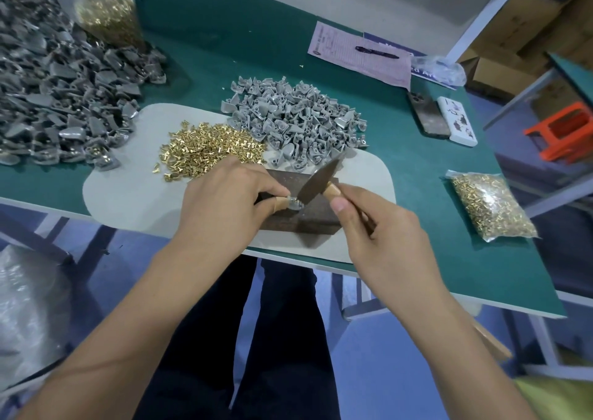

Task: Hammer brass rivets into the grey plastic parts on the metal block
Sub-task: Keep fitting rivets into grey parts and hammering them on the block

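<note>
Head view | left hand (224,195) pinches grey plastic part (293,203) on metal block (308,217) near surface's front edge | right hand (382,227) grips hammer (317,182), head tilted just over part, blurred | loose brass rivets (208,146) and grey parts pile (295,121) behind block | bagged rivets (491,207) at right edge

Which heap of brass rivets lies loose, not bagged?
The loose rivet pile on the beige mat, just beyond the left hand; the other two sit in clear bags.
</note>
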